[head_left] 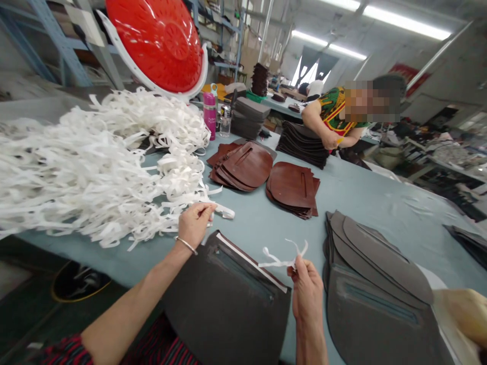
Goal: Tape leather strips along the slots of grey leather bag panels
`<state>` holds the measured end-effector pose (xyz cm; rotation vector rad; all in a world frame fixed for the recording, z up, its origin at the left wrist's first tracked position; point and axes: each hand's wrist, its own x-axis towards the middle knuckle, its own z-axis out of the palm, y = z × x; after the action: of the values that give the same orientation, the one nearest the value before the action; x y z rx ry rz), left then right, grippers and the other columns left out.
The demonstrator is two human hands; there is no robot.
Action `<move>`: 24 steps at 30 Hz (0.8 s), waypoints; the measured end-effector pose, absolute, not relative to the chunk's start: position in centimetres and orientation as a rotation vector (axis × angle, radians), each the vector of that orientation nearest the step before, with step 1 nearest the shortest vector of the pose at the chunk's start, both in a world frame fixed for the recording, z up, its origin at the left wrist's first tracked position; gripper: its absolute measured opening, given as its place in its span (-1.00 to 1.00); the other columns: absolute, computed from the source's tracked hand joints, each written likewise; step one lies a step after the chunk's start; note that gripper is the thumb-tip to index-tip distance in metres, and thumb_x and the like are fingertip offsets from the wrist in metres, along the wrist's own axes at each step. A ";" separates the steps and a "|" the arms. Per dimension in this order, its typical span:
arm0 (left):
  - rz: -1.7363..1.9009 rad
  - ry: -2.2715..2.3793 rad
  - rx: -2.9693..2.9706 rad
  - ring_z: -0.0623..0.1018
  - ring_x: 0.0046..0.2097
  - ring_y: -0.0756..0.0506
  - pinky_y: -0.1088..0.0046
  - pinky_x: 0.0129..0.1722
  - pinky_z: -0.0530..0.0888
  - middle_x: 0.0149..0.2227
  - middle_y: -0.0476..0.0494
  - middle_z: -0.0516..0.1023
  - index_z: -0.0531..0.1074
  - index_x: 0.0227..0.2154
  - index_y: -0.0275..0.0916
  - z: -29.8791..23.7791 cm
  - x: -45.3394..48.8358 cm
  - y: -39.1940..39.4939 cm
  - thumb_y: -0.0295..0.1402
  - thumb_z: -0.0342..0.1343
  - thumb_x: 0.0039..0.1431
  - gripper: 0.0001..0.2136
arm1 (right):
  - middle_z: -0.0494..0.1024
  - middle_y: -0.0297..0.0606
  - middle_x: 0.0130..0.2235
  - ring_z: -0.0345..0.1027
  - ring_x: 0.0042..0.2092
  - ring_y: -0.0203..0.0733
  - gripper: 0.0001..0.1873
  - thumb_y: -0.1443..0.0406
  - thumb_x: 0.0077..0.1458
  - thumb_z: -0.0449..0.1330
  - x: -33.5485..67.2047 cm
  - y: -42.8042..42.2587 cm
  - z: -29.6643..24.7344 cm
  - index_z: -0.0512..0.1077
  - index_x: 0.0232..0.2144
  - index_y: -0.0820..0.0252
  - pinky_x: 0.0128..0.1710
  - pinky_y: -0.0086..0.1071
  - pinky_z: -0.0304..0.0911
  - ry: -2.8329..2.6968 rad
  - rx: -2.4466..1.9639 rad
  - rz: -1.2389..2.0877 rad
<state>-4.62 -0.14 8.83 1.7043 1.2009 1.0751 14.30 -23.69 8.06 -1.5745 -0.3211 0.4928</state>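
Observation:
My left hand (196,223), a bangle at its wrist, is closed in a pinch on a thin white strip (224,211) by the edge of the white pile. On the right, my right hand (307,279) grips a few curled white strips (280,262), their loose ends sticking out to the left and upward. Between my forearms lies a dark grey bag panel (228,304) with a long slot. A white band (253,263) runs along its far edge, close to both hands. The panel's near edge reaches my lap.
A large heap of white strips (91,172) covers the table's left. Brown leather panels (249,165) and dark panel stacks (375,263) lie on the table (380,190). A pink bottle (209,115) stands behind. Across the table, a person (335,116) leans over a stack.

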 end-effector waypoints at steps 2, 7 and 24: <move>1.112 1.219 1.735 0.46 -0.39 -0.05 0.44 -0.31 0.36 -0.46 -0.03 0.49 0.51 -0.33 -0.20 9.0 -4.9 0.8 -0.16 0.06 0.15 -0.76 | 0.33 -0.44 -0.50 0.16 -0.43 -0.34 -0.67 0.06 0.03 0.24 13.9 -23.5 8.2 0.34 -0.50 0.17 -0.36 -0.43 0.09 -0.285 -1.432 0.590; 0.890 0.881 1.801 0.47 -0.25 -0.04 0.45 -0.20 0.35 -0.34 -0.05 0.50 0.44 -0.38 -0.21 10.3 -3.1 -1.6 -0.17 -0.04 0.24 -0.74 | 0.34 -0.45 -0.48 0.16 -0.44 -0.38 -0.72 0.12 0.01 0.29 11.9 -22.0 9.2 0.37 -0.49 0.18 -0.38 -0.46 0.11 -0.230 -1.255 0.786; 0.229 0.389 0.954 0.01 -0.58 0.15 0.58 -0.64 -0.09 -0.56 0.15 0.12 0.33 -0.42 -0.31 9.8 2.5 -9.7 -0.06 0.29 -0.07 -0.59 | 0.23 -0.48 -0.58 0.01 -0.53 -0.42 -0.78 0.15 -0.03 0.32 10.5 -21.5 9.2 0.47 -0.47 0.19 -0.52 -0.50 -0.01 -0.236 -1.180 0.913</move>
<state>2.48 -9.72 9.78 0.9543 0.3892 0.2286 10.45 -21.50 9.21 -1.1800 -0.2363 0.9135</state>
